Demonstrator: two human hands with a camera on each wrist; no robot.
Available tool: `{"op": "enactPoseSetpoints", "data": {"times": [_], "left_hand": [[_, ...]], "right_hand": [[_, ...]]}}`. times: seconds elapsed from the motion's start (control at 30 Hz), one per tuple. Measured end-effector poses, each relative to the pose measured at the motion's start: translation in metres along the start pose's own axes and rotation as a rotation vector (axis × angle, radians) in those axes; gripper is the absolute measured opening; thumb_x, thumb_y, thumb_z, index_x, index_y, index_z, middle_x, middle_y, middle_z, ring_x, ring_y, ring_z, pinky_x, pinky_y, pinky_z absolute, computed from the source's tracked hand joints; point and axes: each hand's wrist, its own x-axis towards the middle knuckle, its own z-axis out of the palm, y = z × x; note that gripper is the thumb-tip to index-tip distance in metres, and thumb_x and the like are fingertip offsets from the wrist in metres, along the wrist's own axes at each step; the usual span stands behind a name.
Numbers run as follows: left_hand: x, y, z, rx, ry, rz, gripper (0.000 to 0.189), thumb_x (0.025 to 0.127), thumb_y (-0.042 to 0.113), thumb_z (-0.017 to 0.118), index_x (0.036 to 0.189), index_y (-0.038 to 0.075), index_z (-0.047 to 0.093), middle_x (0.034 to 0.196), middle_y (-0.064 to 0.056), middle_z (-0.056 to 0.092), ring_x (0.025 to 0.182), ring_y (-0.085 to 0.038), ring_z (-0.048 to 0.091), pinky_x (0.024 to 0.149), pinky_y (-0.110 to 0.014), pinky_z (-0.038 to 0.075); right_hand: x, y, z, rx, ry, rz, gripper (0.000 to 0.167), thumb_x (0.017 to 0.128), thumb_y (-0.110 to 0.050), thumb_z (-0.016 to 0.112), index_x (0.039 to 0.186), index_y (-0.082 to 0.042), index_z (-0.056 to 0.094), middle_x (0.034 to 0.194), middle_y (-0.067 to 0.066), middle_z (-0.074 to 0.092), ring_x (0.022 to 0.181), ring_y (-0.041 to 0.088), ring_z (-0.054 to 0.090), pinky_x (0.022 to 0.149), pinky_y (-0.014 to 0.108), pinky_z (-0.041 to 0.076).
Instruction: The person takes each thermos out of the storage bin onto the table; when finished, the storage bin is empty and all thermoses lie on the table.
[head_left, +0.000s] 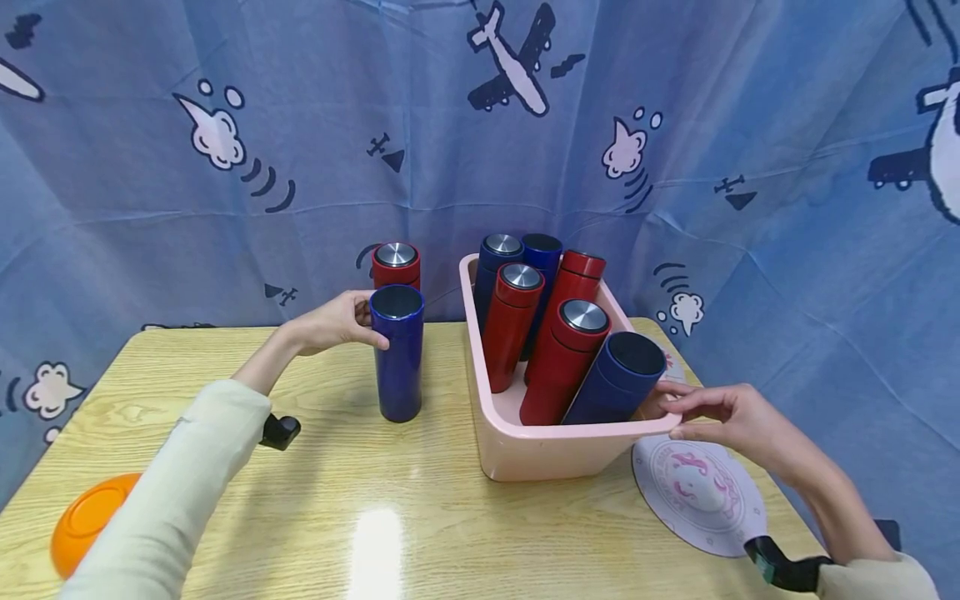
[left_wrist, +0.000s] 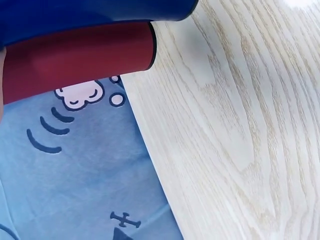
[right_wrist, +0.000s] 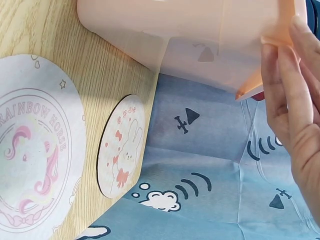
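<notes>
My left hand grips a blue thermos bottle near its top; the bottle stands upright, left of the bin. Right behind it is a red thermos bottle with a silver lid, mostly hidden in the head view. My right hand pinches the near right corner of a pink plastic bin, fingers over the rim. Inside the bin lean three red bottles, one of them a front red bottle, and three blue ones. A blue bottle tilts against the corner close to my right fingers.
An orange bowl lies at the table's left, partly behind my left sleeve. Right of the bin are a round unicorn mat and a round rabbit mat. A blue curtain hangs along the table's back edge.
</notes>
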Motion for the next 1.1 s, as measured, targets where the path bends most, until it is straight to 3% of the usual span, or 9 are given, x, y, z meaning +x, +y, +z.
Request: {"op": "enactPoseSetpoints", "data": {"times": [0.23,0.4,0.6,0.73,1.0,1.1], "left_hand": [[-0.002,-0.001,-0.001,-0.039,-0.016,0.020,0.055,0.073,-0.004,0.079,0.122,-0.002,0.053,0.106,0.001,0.068,0.099,-0.014,0.063,0.088,-0.028,0.051],[-0.004,0.000,-0.003,-0.068,-0.030,0.021,0.065,0.075,-0.004,0.078,0.131,-0.006,0.046,0.111,-0.001,0.067,0.103,-0.015,0.064,0.089,-0.030,0.052],[-0.009,0.003,-0.007,-0.110,-0.034,0.008,0.081,0.078,-0.007,0.073,0.146,-0.006,0.029,0.132,-0.016,0.055,0.113,-0.016,0.060,0.094,-0.033,0.050],[-0.015,0.001,-0.009,-0.124,0.003,0.010,0.079,0.080,-0.009,0.070,0.147,-0.005,0.028,0.141,-0.019,0.047,0.117,-0.014,0.057,0.095,-0.033,0.049],[-0.030,-0.001,-0.017,-0.121,0.123,0.072,0.063,0.084,-0.006,0.067,0.141,-0.002,0.042,0.132,0.001,0.057,0.120,-0.012,0.055,0.095,-0.030,0.049],[-0.038,-0.002,-0.021,-0.125,0.152,0.100,0.056,0.087,-0.006,0.065,0.139,-0.001,0.045,0.131,0.001,0.059,0.119,-0.013,0.056,0.094,-0.029,0.050]], "right_hand": [[0.000,0.000,0.001,0.001,0.003,0.008,0.034,0.083,-0.006,0.074,0.111,0.011,0.066,0.092,-0.002,0.068,0.077,0.008,0.059,0.063,0.022,0.055],[0.000,0.000,0.002,-0.003,0.008,0.010,0.035,0.083,-0.007,0.075,0.110,0.011,0.066,0.090,0.000,0.068,0.076,0.009,0.060,0.063,0.023,0.055],[0.000,0.001,0.000,0.015,0.004,-0.004,0.032,0.083,-0.006,0.074,0.111,0.009,0.067,0.097,-0.015,0.066,0.081,0.004,0.060,0.063,0.023,0.055],[0.000,0.002,0.000,0.025,0.005,-0.012,0.030,0.083,-0.005,0.073,0.110,0.008,0.067,0.102,-0.025,0.062,0.085,0.000,0.059,0.063,0.024,0.056],[0.000,0.002,0.001,0.035,0.002,-0.003,0.031,0.083,-0.005,0.073,0.110,0.008,0.067,0.103,-0.026,0.061,0.085,0.000,0.059,0.063,0.024,0.056],[0.001,0.002,0.000,0.037,0.003,-0.007,0.028,0.083,-0.005,0.073,0.108,0.006,0.069,0.104,-0.024,0.063,0.087,-0.002,0.059,0.064,0.024,0.056]]}}
